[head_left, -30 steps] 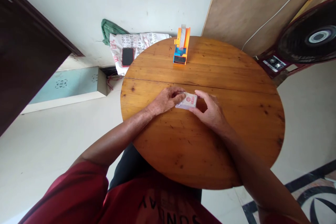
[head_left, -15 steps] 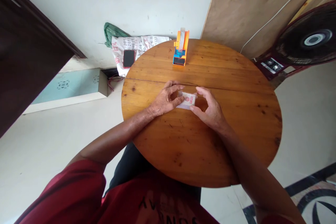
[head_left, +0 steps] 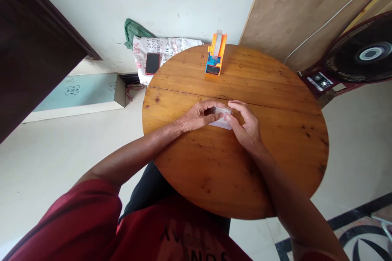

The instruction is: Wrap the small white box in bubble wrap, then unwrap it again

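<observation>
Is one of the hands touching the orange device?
No, the orange device stands far off on the table; the left hand and right hand hold a small white pack.

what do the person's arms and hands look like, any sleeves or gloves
The left hand and right hand are bare: no gloves, rings or watch visible. Forearms bare. A dark red short sleeve covers the left upper arm; the shirt bears dark lettering.
</observation>
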A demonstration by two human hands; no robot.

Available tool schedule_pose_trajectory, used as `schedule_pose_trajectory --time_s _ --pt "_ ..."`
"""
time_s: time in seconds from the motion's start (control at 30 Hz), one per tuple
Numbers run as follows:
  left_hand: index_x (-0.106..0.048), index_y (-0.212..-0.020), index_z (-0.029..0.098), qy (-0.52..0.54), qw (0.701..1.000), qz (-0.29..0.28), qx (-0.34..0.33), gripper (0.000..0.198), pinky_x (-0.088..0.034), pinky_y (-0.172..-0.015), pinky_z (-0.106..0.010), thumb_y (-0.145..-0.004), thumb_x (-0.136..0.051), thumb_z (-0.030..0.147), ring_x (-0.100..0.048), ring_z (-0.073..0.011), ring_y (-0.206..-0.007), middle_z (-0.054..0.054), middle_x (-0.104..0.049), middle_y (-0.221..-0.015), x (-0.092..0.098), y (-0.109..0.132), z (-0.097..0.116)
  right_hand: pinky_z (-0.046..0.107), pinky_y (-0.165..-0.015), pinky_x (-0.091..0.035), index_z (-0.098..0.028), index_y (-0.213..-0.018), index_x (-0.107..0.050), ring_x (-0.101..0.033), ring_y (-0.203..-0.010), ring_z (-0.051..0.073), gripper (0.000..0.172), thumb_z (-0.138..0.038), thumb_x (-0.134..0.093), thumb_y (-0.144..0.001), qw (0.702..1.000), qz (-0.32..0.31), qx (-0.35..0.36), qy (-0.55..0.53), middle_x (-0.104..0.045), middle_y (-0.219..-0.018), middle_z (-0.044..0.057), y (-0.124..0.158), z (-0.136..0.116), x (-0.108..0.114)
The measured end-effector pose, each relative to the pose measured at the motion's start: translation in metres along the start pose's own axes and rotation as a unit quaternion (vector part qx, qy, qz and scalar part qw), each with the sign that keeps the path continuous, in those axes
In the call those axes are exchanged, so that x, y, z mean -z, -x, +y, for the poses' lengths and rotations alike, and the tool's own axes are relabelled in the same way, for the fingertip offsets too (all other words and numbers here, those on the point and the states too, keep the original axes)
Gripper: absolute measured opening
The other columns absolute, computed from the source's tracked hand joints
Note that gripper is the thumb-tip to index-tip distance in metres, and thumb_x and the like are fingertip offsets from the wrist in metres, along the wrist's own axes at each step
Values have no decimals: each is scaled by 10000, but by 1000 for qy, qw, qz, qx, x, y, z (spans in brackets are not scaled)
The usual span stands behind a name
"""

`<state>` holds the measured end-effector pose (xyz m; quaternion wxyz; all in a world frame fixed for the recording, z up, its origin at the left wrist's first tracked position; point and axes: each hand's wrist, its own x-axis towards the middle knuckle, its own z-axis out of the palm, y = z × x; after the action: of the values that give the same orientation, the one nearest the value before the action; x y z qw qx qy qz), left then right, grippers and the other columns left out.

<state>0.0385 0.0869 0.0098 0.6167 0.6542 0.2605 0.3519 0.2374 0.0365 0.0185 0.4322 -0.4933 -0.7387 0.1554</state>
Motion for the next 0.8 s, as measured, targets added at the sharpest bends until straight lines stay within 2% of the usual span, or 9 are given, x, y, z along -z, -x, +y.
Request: schedule_pose_trajectory --time_s 0.17,0.4,0.57,0.67,0.8 --pt "-698 -1137 189 -17 1000 2 11 459 -494 -771 -294 -838 -708 537 -639 -169 -851 -50 -702 -949 0 0 1 515 -1067 -481 -271 -1119 -675 -630 -1194 266 222 -320 -557 -937 1000 14 8 11 -677 -1253 90 -7 0 -4" --pt "-682 -1095 156 -29 1000 -2 -2 445 -479 -784 -280 -857 -688 531 -610 -150 -844 -49 -673 -955 0 -1 1 514 -1042 -501 -268 -910 -727 -652 -1153 263 195 -315 -542 -947 999 33 4 30 -693 -1202 81 -10 3 -6" --pt "-676 -1107 168 -21 1000 12 2 457 -478 -806 -286 -837 -706 537 -607 -145 -858 -42 -670 -967 0 -1 -5 506 -1013 -513 -261 -889 -744 -657 -1142 259 198 -293 -556 -944 999 34 23 27 -686 -1237 81 -9 5 -7" --pt "-679 -1107 180 -33 999 35 9 463 -472 -777 -286 -820 -724 540 -597 -143 -823 -26 -661 -915 0 -1 -10 522 -999 -509 -277 -890 -752 -647 -1164 271 207 -297 -552 -942 998 16 22 56 -684 -1257 65 -9 5 -5" --pt "-669 -1129 176 -20 999 26 12 451 -458 -733 -276 -829 -723 509 -576 -129 -773 -14 -642 -874 1 -2 -13 535 -989 -488 -278 -892 -767 -656 -1136 287 193 -279 -576 -918 992 3 63 110 -678 -1296 67 -9 3 -1"
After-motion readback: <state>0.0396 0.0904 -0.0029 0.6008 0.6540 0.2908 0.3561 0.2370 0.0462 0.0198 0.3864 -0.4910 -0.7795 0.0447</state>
